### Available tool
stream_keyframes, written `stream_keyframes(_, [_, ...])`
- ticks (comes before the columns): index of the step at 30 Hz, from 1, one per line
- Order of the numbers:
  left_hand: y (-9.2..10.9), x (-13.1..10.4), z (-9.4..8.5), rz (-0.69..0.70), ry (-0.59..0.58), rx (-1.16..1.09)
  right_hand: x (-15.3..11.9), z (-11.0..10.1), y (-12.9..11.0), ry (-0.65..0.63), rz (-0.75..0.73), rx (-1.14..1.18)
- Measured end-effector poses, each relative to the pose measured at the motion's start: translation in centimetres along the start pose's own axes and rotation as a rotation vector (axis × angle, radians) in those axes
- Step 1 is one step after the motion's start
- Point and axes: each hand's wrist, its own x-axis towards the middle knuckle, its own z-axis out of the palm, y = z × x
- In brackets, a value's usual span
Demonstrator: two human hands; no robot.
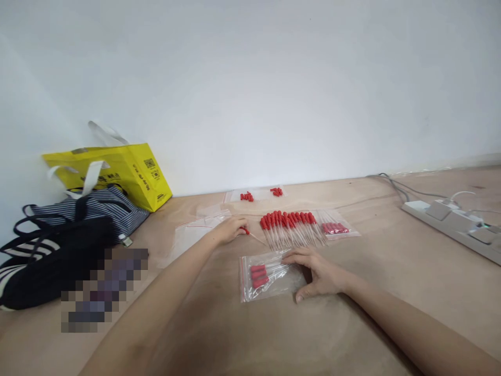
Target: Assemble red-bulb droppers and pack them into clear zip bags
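Note:
My left hand [232, 230] is closed on the red bulb of a dropper [246, 230], whose thin clear tube slants down to the right. My right hand [316, 272] lies at the right end of a clear zip bag [284, 290], fingertips touching it, thumb spread apart from the fingers. Inside that bag are three droppers with red bulbs [259, 276] at its left end. Just beyond the right hand lies a fanned row of several red-bulbed droppers [287, 222], tubes toward me. To its right sits another zip bag [335, 225] holding red-bulbed droppers.
Flat clear bags [188, 237] lie behind my left hand. Against the wall is a clear bag [258, 195] with more red bulbs. A yellow bag [136, 177], striped bag [105, 211] and black bag [74, 266] stand left. A power strip [454, 224] with cables lies right.

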Motion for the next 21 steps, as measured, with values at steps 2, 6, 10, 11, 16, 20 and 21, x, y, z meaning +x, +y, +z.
stream_keyframes(2, [0.5,-1.4,-0.5,-0.025,0.044,0.006,0.0,0.0,0.1,0.0,-0.003,0.004])
stream_keyframes(6, [1.8,-7.0,-1.3,-0.105,0.142,0.019,0.0,0.0,0.0,-0.001,0.004,0.003])
stream_keyframes(10, [3.4,-13.4,-1.1,-0.225,0.233,-0.004,0.0,-0.1,0.0,-0.008,0.001,0.001])
stream_keyframes(11, [3.8,-14.6,-0.9,-0.25,0.248,-0.004,0.0,-0.1,0.0,-0.006,0.0,0.003])
stream_keyframes(16, [5.0,-16.2,-0.1,-0.276,0.269,0.014,-0.2,0.2,0.3,0.004,0.007,0.009])
stream_keyframes(20, [5.5,-15.0,0.2,-0.242,0.303,0.018,-0.2,0.3,0.5,0.018,0.008,0.009])
stream_keyframes(21, [5.6,-14.6,0.4,-0.231,0.315,0.016,-0.2,0.4,0.5,0.017,0.007,0.01])
